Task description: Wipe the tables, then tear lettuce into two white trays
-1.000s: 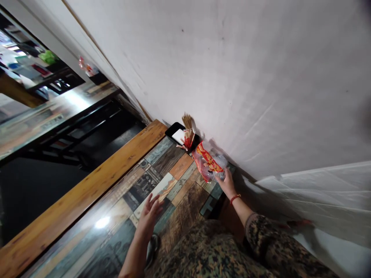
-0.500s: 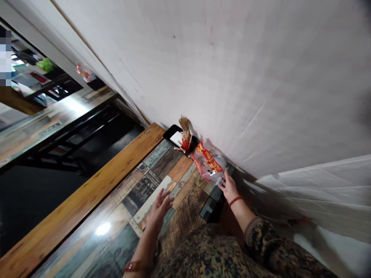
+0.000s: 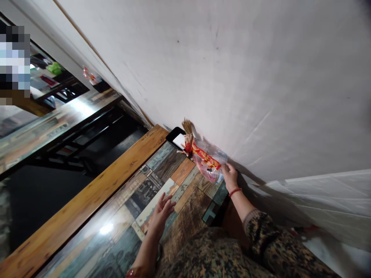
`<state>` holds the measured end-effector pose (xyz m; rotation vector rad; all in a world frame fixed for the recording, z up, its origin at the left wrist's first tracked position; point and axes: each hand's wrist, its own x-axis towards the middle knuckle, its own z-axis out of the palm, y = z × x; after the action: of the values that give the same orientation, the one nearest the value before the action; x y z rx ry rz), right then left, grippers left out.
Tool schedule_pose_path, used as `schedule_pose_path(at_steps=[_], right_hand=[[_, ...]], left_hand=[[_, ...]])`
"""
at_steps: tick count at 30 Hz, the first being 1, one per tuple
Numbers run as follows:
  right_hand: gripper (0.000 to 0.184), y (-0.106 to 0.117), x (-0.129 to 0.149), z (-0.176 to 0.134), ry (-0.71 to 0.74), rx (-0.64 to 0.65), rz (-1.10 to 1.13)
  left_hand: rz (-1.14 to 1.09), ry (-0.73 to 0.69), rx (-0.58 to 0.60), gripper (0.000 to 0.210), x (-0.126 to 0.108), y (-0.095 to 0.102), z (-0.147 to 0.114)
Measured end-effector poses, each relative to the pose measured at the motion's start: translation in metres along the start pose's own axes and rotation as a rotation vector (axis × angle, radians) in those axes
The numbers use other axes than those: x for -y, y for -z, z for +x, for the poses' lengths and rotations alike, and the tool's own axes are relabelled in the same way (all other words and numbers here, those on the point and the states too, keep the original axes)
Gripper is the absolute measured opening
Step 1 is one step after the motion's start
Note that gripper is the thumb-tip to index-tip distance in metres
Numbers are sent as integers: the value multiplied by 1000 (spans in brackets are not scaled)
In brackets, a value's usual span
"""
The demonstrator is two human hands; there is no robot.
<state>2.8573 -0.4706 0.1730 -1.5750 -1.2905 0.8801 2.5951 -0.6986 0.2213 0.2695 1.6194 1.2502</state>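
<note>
My right hand [image 3: 230, 177], with a red cord at its wrist, is closed on the near end of a clear plastic packet [image 3: 206, 157] with a red and yellow printed band. What the packet holds is unclear. It lies at the wall side of the patchwork-patterned table [image 3: 185, 170]. My left hand [image 3: 162, 210] hovers over the tabletop, fingers spread and holding nothing. Beyond the packet stands a black holder [image 3: 173, 133] with a white item [image 3: 179, 140], a bundle of thin wooden sticks [image 3: 187, 125] and several red-wrapped sticks [image 3: 189, 143].
A pale wall [image 3: 246, 77] rises along the table's far side. The table has a wooden border [image 3: 116, 173] on the left. Past it, a dark bench [image 3: 87, 152] and another patterned table [image 3: 72, 110] stand. A blurred-out person [image 3: 14, 61] is at the far left.
My right hand has closed on the packet's end, which looks flatter and more crumpled now. The left hand has hardly moved; the view has shifted slightly.
</note>
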Motion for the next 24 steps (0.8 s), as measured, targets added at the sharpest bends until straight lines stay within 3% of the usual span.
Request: schedule_pose_path(at_steps=[4,9,11,13,16,18,20,24], right_hand=[[34,15,17,2,266,52,-178],[21,45,60,9,570,181,-321],[18,58,75,10,628,254,-356],[17,66,87,7,657,332,-371],[16,67,94,-8,672,455,-362],[14,58,95,-23,674,537,-346],[11,45,95,-41,680,608,-334],[13,16,99,-71,768,758,-296]], left_hand=[[9,1,8,81,-2,0,-4],[158,-72,15,80,-15,-13,0],[317,-220,1,80,-28,-26,3],[514,-464,-15,82,-45,-40,5],[772,-763,89,97,-64,-52,4],[861,-798,178,107,-64,-47,1],[900,-743,216,107,-54,-34,-3],[838,-574,100,84,-25,8,-22]])
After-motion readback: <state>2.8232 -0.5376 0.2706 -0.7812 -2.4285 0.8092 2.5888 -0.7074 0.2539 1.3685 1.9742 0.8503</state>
